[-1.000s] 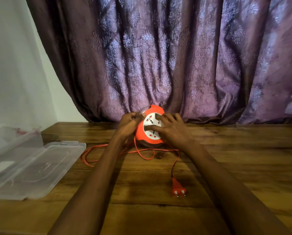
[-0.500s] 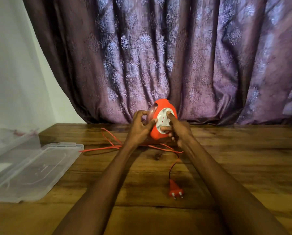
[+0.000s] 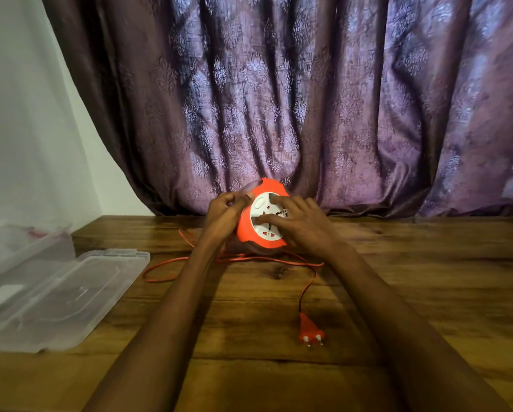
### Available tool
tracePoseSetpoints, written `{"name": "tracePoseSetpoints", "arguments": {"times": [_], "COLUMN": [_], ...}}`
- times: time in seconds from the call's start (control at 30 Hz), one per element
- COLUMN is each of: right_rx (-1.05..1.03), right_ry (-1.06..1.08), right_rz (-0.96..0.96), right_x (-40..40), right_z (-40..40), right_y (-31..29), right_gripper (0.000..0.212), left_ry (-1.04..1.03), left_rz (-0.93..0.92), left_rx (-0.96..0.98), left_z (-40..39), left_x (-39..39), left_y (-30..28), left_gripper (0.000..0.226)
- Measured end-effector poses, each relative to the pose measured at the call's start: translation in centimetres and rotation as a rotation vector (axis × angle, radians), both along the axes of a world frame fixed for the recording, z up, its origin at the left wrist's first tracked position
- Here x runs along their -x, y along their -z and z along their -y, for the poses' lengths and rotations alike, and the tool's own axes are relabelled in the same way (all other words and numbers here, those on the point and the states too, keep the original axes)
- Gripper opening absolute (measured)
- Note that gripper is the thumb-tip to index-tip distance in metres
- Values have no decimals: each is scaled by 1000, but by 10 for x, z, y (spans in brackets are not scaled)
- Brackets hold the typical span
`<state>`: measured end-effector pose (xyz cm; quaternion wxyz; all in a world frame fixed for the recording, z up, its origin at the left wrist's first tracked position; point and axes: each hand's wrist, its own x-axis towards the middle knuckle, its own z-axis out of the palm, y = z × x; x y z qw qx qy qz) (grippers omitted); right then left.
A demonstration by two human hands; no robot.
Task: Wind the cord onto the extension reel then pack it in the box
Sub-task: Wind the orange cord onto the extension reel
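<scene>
change: reel point(image 3: 262, 223) is lower than half a second ago and rolled back toward the wearer, socket face up-forward again — looks like one crank turn finished
cord: the loop left of the reel has dropped flat; cord point(image 3: 172, 264) runs out left of the reel, then back under it and off right of the reel to the plug point(image 3: 311, 334)
meaning: winding is under way, not done — plenty of slack out, plug has barely moved toward the reel, box step not started
left hand point(image 3: 221, 217): fingers point(image 3: 230, 200) curled round the reel's left rim, at the clear back part
right hand point(image 3: 304, 226): fingers point(image 3: 279, 200) spread across the white socket face, tips pressing it, not wrapped round
reel position: between the two hands, at the back of the surface point(image 3: 427, 292), just in front of the curtain point(image 3: 279, 99); touching the surface or not — can't tell
box: clear box point(image 3: 26, 248) and its lid point(image 3: 71, 295) sit well left of the reel, open
</scene>
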<state>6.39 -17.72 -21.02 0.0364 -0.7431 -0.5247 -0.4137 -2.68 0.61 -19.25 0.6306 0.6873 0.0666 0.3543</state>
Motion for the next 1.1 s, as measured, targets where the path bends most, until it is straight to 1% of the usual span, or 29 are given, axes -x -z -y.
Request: {"name": "tracePoseSetpoints", "arguments": {"times": [0.07,0.13,0.2,0.23,0.27,0.3,0.33,0.37,0.4,0.43,0.47,0.5,0.57,0.6,0.63,0.67,0.7,0.73,0.77,0.8,0.83,0.9,0.93,1.0,1.1], "right_rx": [-1,-40,-117,-185,-275,-384,-517,-679,-866,-1028,-1127,-1165,-1130,-1089,-1033,-956,-845,-720,-606,-490,-369,-180,-122,-41,58], "right_ry": [51,105,197,252,296,327,319,242,113,5,-41,-47,-53,-53,-64,-46,32,145,197,169,99,-11,-24,-16,25], "right_rz": [49,20,-121,-223,-351,-524,-760,-1047,-1359,-1603,-1735,-1785,-1758,-1735,-1696,-1593,-1411,-1155,-884,-662,-502,-289,-212,-126,-69], "right_x": [2,6,10,12,14,17,19,22,22,19,17,15,13,11,10,9,6,3,1,0,-1,-1,0,3,8], "right_z": [-1,-2,-6,-10,-13,-16,-18,-20,-21,-22,-22,-21,-18,-16,-14,-11,-9,-6,-4,-1,2,6,6,4,-4], "right_y": [0,0,-1,-2,-2,-4,-7,-11,-13,-13,-13,-11,-9,-8,-8,-7,-6,-3,-1,0,0,-2,-2,-3,1], "right_gripper": [53,52,59,62,66,68,69,66,59,51,48,50,51,47,42,39,37,32,24,19,23,40,46,50,51], "left_ry": [-12,-43,-50,-48,-59,-76,-84,-75,-57,-37,-20,-7,-6,-22,-43,-58,-68,-70,-69,-66,-64,-45,-17,38,67], "left_rz": [8,12,23,19,3,-17,-21,-11,6,16,24,25,30,32,28,20,12,11,10,9,7,0,-5,-19,-42], "left_rx": [-43,-121,-174,-192,-228,-287,-342,-366,-360,-345,-329,-320,-320,-315,-287,-240,-191,-150,-115,-88,-63,-8,35,89,75], "left_z": [0,1,4,5,6,8,11,14,18,22,26,28,27,25,22,18,14,10,6,2,0,-3,-4,-5,-4], "left_x": [2,1,-2,-3,-4,-5,-6,-6,-7,-9,-10,-11,-13,-13,-12,-12,-12,-11,-11,-11,-10,-7,-6,-4,0], "left_y": [-1,0,1,2,3,5,7,9,13,16,18,20,21,20,19,18,18,17,17,16,15,11,10,9,8], "left_gripper": [16,12,10,13,20,26,29,29,27,26,26,26,26,25,25,26,26,25,24,24,23,15,12,11,15]}}
